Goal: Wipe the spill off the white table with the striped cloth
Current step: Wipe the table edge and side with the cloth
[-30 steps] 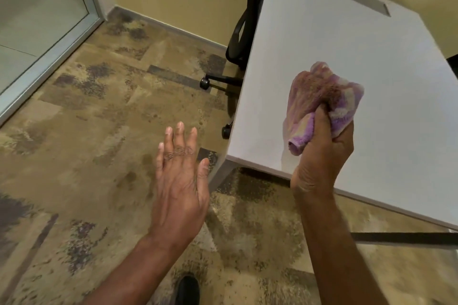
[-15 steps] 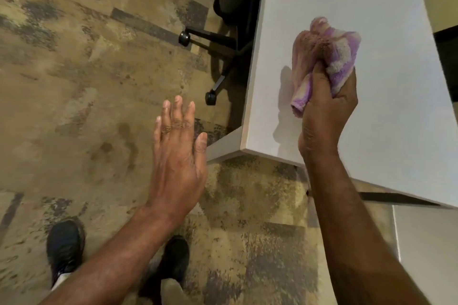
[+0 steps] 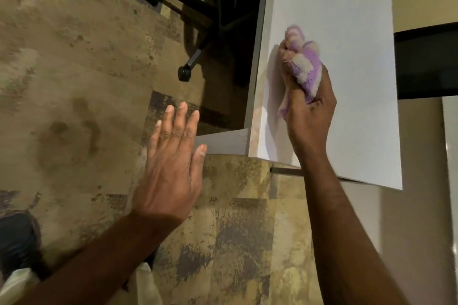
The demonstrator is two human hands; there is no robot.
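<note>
The white table [image 3: 347, 7] fills the upper right of the head view, its near left corner close to me. My right hand [image 3: 309, 116] grips a bunched purple-and-cream striped cloth [image 3: 303, 62] over the table's near left part; whether the cloth touches the surface is unclear. A faint pale smear runs along the table's left edge near the corner [image 3: 256, 121]. My left hand [image 3: 173, 153] is flat with fingers spread, palm down, hovering over the floor just left of the table corner, holding nothing.
A black office chair base with castors [image 3: 184, 73] stands under the table's left side. Patterned brown carpet [image 3: 74, 82] covers the floor. My dark shoe [image 3: 17, 240] is at bottom left. A dark panel [image 3: 426, 64] lies right of the table.
The view has tilted down and closer to the table corner. My right hand has kept the cloth and shifted it nearer the table's left edge. My left hand stays spread.
</note>
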